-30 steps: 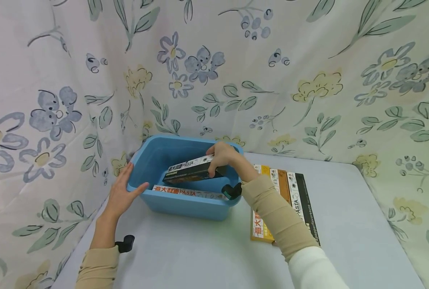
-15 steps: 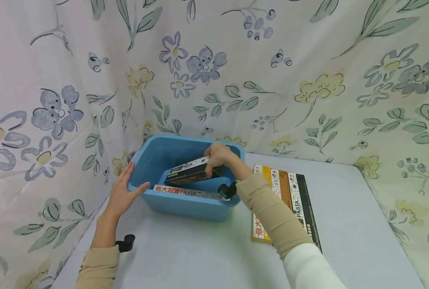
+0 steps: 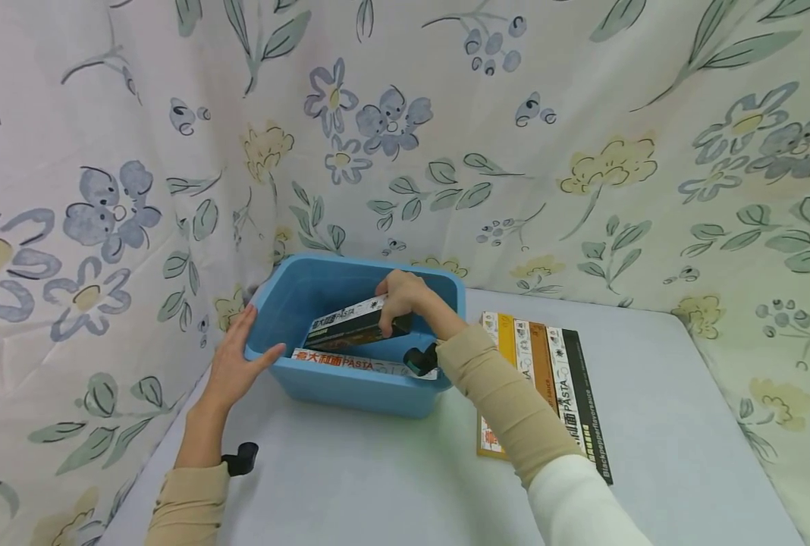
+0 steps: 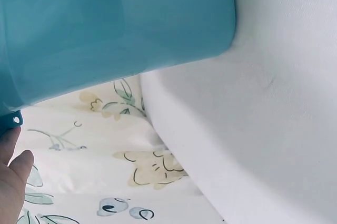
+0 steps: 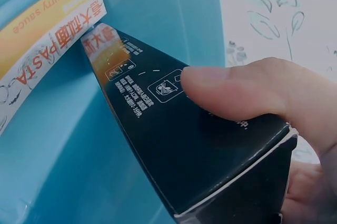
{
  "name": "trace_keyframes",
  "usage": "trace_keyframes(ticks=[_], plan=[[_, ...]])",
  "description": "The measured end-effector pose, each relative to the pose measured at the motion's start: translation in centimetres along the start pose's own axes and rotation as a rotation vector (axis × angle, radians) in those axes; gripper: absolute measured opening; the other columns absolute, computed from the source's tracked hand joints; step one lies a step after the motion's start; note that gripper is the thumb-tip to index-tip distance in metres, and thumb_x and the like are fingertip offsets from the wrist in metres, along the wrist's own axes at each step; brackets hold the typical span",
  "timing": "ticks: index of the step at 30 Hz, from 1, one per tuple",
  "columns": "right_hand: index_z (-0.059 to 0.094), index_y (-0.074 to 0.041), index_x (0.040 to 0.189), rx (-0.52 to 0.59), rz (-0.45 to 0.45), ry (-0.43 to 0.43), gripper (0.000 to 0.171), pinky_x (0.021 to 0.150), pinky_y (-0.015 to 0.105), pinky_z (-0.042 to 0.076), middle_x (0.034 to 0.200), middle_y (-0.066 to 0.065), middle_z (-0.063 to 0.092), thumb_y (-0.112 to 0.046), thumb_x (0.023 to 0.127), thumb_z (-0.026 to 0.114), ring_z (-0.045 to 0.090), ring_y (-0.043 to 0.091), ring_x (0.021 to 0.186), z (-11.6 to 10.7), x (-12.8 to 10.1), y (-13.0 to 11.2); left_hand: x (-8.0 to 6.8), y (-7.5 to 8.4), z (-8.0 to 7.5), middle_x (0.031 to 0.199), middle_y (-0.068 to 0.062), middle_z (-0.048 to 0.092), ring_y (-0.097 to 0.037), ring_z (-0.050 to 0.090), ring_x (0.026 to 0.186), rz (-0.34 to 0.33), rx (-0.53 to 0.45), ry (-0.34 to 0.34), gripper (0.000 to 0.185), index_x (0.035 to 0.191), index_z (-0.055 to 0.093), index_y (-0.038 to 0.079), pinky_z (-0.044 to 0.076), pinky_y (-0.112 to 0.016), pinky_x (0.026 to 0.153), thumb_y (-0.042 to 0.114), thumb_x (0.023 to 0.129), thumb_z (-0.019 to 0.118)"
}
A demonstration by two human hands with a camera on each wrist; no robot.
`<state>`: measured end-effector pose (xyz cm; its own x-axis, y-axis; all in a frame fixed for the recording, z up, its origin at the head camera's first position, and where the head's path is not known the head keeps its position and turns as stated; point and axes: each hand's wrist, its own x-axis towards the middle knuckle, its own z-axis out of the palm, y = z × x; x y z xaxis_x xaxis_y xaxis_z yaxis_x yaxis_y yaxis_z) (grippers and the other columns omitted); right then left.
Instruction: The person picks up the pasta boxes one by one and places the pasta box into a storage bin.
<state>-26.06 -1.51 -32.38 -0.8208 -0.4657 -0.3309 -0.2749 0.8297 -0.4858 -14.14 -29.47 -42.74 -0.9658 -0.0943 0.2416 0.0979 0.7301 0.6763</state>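
I saw the white table [image 3: 378, 485] first, hemmed on three sides by a flowered cloth backdrop [image 3: 582, 152]. At the table's far left corner stood the blue plastic bin [image 3: 350, 390], its near wall facing me and its left side close to the cloth; from the left wrist view, its lower corner [image 4: 158, 23] sat on the table edge above the hanging fabric.

To the right of the bin, flat on the table, lay a row of long pasta boxes [image 3: 548, 379] side by side, yellow, brown, white and black, partly covered by my right forearm.

Inside the bin, a yellow-and-white pasta box [image 3: 350, 361] lay along the near wall, and the right wrist view showed it [image 5: 47, 39] against the blue side. Above it I held the black pasta box [image 3: 346, 327], tilted, its lower end down in the bin and its upper end in my grasp.

My right hand [image 3: 401, 299] was curled round that upper end, thumb pressed flat on the black face [image 5: 174, 145] and fingers wrapped underneath, a firm, closed hold. My left hand [image 3: 237, 364] rested against the bin's left outer wall and rim with fingers straight and spread, thumb pointing along the near edge, gripping nothing.
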Motion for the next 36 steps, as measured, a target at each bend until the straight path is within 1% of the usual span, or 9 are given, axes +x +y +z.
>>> trace_keyframes(ticks=[5, 11, 13, 15, 18, 25, 28, 32, 36], plan=[[0.059, -0.010, 0.135, -0.012, -0.018, -0.012, 0.074, 0.082, 0.035, 0.051, 0.139, 0.005, 0.055, -0.011, 0.066, 0.087, 0.054, 0.026, 0.112, 0.1, 0.3, -0.4, 0.0, 0.1, -0.1, 0.159, -0.021, 0.018, -0.048, 0.015, 0.142, -0.011, -0.018, -0.014, 0.089, 0.154, 0.022, 0.003, 0.016, -0.074, 0.104, 0.038, 0.087, 0.069], [0.057, -0.010, 0.136, -0.010, -0.016, -0.023, 0.076, 0.074, 0.033, 0.048, 0.141, 0.006, 0.054, -0.012, 0.066, 0.087, 0.054, 0.026, 0.107, 0.3, 0.5, -0.9, 0.0, 0.0, 0.1, 0.159, -0.020, 0.017, -0.047, 0.014, 0.143, -0.010, -0.028, -0.020, 0.089, 0.154, 0.022, 0.004, 0.014, -0.074, 0.104, 0.038, 0.087, 0.068], [0.057, -0.011, 0.136, -0.021, -0.011, -0.024, 0.076, 0.078, 0.034, 0.050, 0.141, 0.005, 0.054, -0.013, 0.067, 0.088, 0.054, 0.026, 0.110, 0.3, 0.5, -1.1, 0.1, 0.0, 0.1, 0.159, -0.020, 0.017, -0.047, 0.014, 0.143, -0.008, -0.032, -0.021, 0.088, 0.154, 0.021, 0.004, 0.014, -0.074, 0.104, 0.037, 0.087, 0.068], [0.057, -0.012, 0.137, -0.035, -0.007, -0.029, 0.077, 0.086, 0.037, 0.051, 0.141, 0.005, 0.053, -0.015, 0.067, 0.088, 0.053, 0.027, 0.117, 0.4, 0.5, -1.2, 0.1, 0.0, 0.2, 0.159, -0.021, 0.017, -0.047, 0.014, 0.143, -0.007, -0.034, -0.020, 0.088, 0.154, 0.021, 0.004, 0.015, -0.074, 0.104, 0.037, 0.087, 0.068], [0.056, -0.011, 0.138, -0.044, -0.013, -0.039, 0.078, 0.095, 0.041, 0.048, 0.142, 0.004, 0.052, -0.016, 0.067, 0.089, 0.048, 0.029, 0.126, 0.5, 0.6, -1.2, 0.1, 0.0, 0.1, 0.159, -0.021, 0.018, -0.047, 0.014, 0.143, -0.007, -0.031, -0.015, 0.088, 0.154, 0.022, 0.004, 0.015, -0.074, 0.104, 0.037, 0.087, 0.068], [0.053, -0.010, 0.140, -0.045, -0.011, -0.045, 0.081, 0.093, 0.040, 0.050, 0.145, 0.005, 0.049, -0.016, 0.068, 0.089, 0.050, 0.028, 0.124, 0.5, 0.5, -1.1, 0.0, -0.1, -0.1, 0.159, -0.021, 0.017, -0.048, 0.015, 0.143, -0.011, -0.033, -0.017, 0.090, 0.154, 0.021, 0.004, 0.015, -0.075, 0.104, 0.038, 0.087, 0.069], [0.053, -0.010, 0.140, -0.036, -0.010, -0.048, 0.081, 0.096, 0.040, 0.048, 0.146, 0.005, 0.049, -0.015, 0.068, 0.089, 0.049, 0.027, 0.127, 0.4, 0.5, -0.9, 0.0, 0.0, -0.1, 0.159, -0.020, 0.018, -0.048, 0.015, 0.142, -0.009, -0.029, -0.008, 0.089, 0.154, 0.022, 0.003, 0.015, -0.074, 0.104, 0.038, 0.087, 0.069], [0.052, -0.009, 0.141, -0.018, -0.012, -0.064, 0.081, 0.099, 0.040, 0.047, 0.146, 0.004, 0.048, -0.012, 0.068, 0.088, 0.045, 0.027, 0.131, 0.3, 0.6, -0.5, -0.1, -0.1, 0.1, 0.159, -0.020, 0.018, -0.049, 0.015, 0.142, 0.005, -0.044, 0.011, 0.090, 0.154, 0.023, 0.004, 0.014, -0.075, 0.103, 0.043, 0.086, 0.069], [0.050, -0.005, 0.141, 0.003, -0.041, -0.083, 0.082, 0.101, 0.040, 0.046, 0.147, 0.007, 0.047, -0.011, 0.069, 0.088, 0.044, 0.028, 0.132, 0.1, 0.9, 0.0, -0.2, -0.1, 0.3, 0.159, -0.019, 0.020, -0.048, 0.016, 0.142, 0.017, -0.050, 0.030, 0.091, 0.154, 0.024, 0.005, 0.014, -0.075, 0.103, 0.048, 0.086, 0.068]])
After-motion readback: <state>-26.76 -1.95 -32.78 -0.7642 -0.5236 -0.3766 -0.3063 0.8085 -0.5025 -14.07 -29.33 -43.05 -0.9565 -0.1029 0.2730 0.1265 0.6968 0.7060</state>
